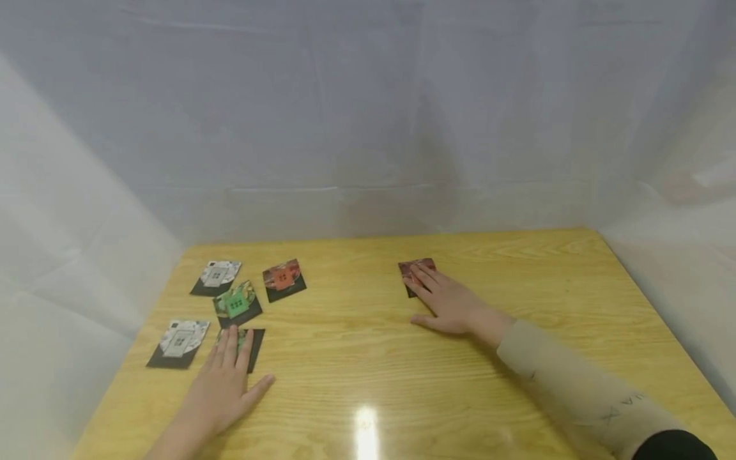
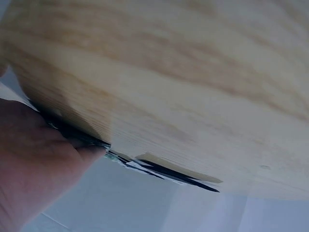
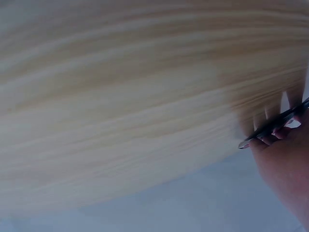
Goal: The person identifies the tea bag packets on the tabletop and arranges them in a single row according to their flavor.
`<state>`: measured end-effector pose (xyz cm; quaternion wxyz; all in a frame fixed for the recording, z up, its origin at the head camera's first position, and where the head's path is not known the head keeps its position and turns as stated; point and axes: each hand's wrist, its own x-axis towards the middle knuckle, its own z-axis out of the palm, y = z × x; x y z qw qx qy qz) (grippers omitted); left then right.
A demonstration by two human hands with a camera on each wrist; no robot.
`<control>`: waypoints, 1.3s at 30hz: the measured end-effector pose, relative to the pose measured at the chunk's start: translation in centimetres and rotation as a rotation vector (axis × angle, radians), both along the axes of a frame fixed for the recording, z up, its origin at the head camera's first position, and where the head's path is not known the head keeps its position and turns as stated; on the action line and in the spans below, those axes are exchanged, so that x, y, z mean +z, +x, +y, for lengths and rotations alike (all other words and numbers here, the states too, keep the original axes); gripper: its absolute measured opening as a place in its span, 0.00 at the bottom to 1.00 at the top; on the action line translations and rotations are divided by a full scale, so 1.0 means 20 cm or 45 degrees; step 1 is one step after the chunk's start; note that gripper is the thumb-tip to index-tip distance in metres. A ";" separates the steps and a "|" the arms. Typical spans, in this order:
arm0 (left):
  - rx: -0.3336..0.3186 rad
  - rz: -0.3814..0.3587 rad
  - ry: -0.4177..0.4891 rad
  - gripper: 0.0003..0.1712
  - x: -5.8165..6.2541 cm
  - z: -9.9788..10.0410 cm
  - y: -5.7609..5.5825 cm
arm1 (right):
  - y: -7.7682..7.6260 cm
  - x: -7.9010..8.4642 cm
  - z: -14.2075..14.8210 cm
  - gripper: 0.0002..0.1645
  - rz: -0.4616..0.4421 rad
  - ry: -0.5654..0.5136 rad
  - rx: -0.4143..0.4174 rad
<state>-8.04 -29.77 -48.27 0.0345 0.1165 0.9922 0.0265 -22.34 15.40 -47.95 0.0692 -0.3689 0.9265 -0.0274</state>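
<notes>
My left hand point(image 1: 218, 390) lies with straight fingers over a flat square packet point(image 1: 257, 348), green and black, covering much of it. In the left wrist view the hand point(image 2: 38, 159) is over the packet's dark edge point(image 2: 72, 131). Farther right, my right hand point(image 1: 445, 303) spreads its fingers on a dark red packet point(image 1: 406, 269) and partly hides it. The right wrist view shows that packet edge-on as a thin dark strip point(image 3: 270, 128) beneath the fingers. Just beyond the left fingertips sits another green packet point(image 1: 237, 303).
A red-and-black packet point(image 1: 284, 280) lies at the back left. Two white-and-black packets, one far point(image 1: 216, 276) and one nearer point(image 1: 179, 344), are along the left side of the wooden table point(image 1: 356, 332). Pale sheeting point(image 1: 368, 128) hangs behind and at both sides.
</notes>
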 end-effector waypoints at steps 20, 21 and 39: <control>0.009 -0.025 0.021 0.57 0.00 0.00 0.00 | -0.02 0.00 0.61 0.47 -0.032 -0.151 -0.230; 0.008 -0.024 0.018 0.57 0.01 0.00 0.00 | -0.01 0.00 0.64 0.47 -0.023 -0.158 -0.233; -0.001 -0.005 0.017 0.57 0.02 0.01 0.01 | 0.07 0.01 0.97 0.44 0.016 -0.192 -0.340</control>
